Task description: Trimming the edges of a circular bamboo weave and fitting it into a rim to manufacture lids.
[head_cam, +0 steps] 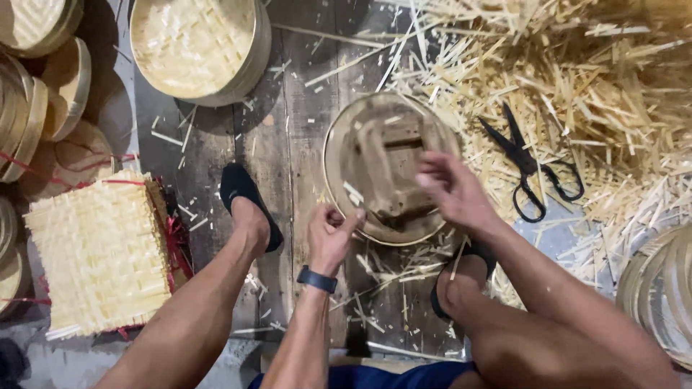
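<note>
Leftmost, a stack of woven bamboo mats [101, 252] lies beside the left foot [249, 209], with bare dark planks [303, 144] between it and the round bamboo frame [386, 169]. Next, the left hand [330, 234] pinches the frame's near rim, fingers closed on it. Then the right hand [450, 191] rests loosely curled over the right rim. Rightward, black scissors [530, 166] lie near, on crowded bamboo strips [591, 94].

One scissors [531, 169], two hands [328, 238] [450, 189], one wristband [317, 279].
</note>
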